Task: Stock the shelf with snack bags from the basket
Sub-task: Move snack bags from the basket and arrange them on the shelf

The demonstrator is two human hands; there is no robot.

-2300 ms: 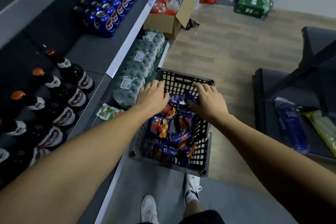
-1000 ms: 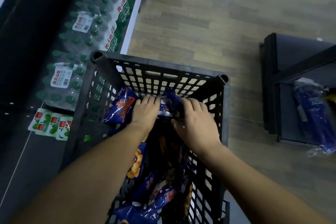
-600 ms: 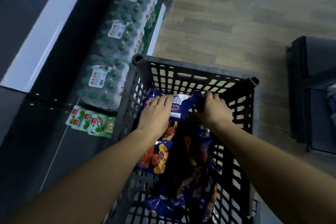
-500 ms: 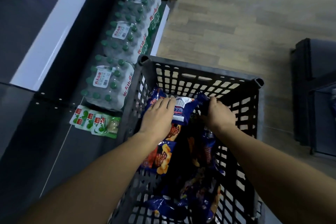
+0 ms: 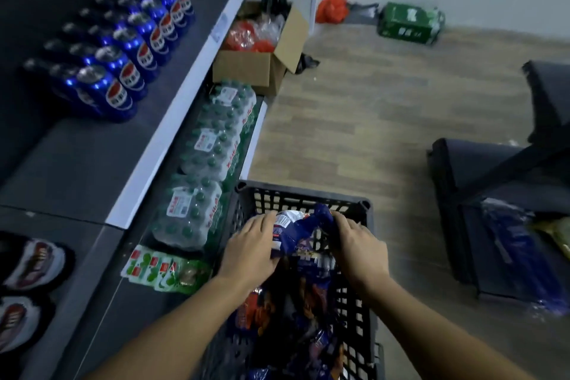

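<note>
A black slatted basket (image 5: 364, 259) stands on the floor beside the shelf unit, holding several blue and orange snack bags (image 5: 308, 302). Over its far end, both hands hold up a bunch of blue snack bags (image 5: 300, 233). My left hand (image 5: 251, 251) grips the bunch from the left. My right hand (image 5: 359, 248) grips it from the right, fingers curled over the top. The grey shelf (image 5: 77, 163) with a white front edge lies to the left.
Blue soda cans (image 5: 123, 49) stand on the grey shelf, dark bottles (image 5: 27, 262) further left. Shrink-wrapped water bottle packs (image 5: 203, 170) and a green-white packet (image 5: 160, 268) fill the bottom shelf. An open cardboard box (image 5: 262, 62) sits beyond. A dark rack (image 5: 493, 213) stands at right.
My hands gathered bags at the far end of the basket and raised the bunch to its rim. The view has tilted up to show the shelf and cans again.
</note>
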